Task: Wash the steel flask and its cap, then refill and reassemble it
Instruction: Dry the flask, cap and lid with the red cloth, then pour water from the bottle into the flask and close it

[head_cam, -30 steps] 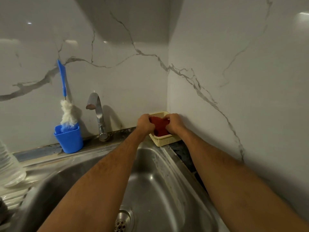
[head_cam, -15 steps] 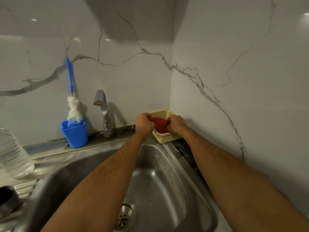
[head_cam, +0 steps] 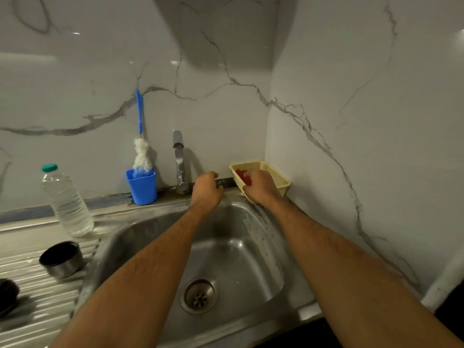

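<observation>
**Fetching the scrubber before the flask is washed**

The steel sink (head_cam: pixel 233 249) fills the lower centre of the frame, its basin dry-looking and holding nothing. On the ribbed drainboard at lower left stands the flask's steel cap (head_cam: pixel 61 258), mouth up; a dark round shape cut off by the left edge may be part of the flask, but it is too little seen to say. A plastic water bottle (head_cam: pixel 66 200) stands behind the cap, at centre left.

At centre right, the cream basket (head_cam: pixel 276 174) sits in the wall corner. The right hand (head_cam: pixel 261 185) reaches into it, fingers curled on the red scrubber (head_cam: pixel 242 175). The left hand (head_cam: pixel 207 188) hangs loosely curled near the tap (head_cam: pixel 178 159), holding nothing.

The step appears to be taking up the scrubber. It would go best lifted straight out, so the light basket is not dragged along, while the left hand turns the tap on.
</observation>
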